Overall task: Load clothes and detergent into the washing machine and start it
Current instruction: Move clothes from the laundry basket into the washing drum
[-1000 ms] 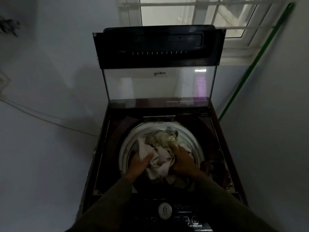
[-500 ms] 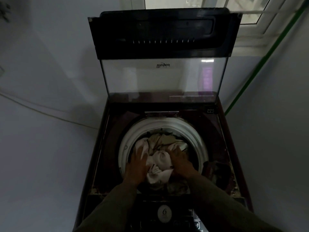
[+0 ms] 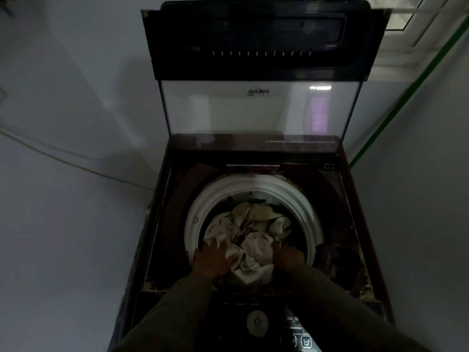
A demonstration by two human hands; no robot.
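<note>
A dark top-loading washing machine (image 3: 162, 224) stands below me with its glass lid (image 3: 253, 107) raised upright. Inside the white drum rim (image 3: 253, 184) lies a heap of pale, crumpled clothes (image 3: 253, 229). My left hand (image 3: 213, 260) lies flat on the left side of the heap, fingers spread. My right hand (image 3: 288, 257) is pushed down into the right side of the clothes, its fingers partly hidden in the cloth. Whether either hand grips the fabric is unclear. No detergent is in sight.
The control panel with a round dial (image 3: 257, 322) and lit buttons (image 3: 302, 339) sits at the near edge. A green pole (image 3: 406, 97) leans against the right wall. A cable (image 3: 63, 161) runs along the left wall. A window (image 3: 411, 13) is at the top right.
Both hands have sunk lower into the drum and moved apart to the sides of the heap, pressing it down. The view has tilted downward, closer to the machine.
</note>
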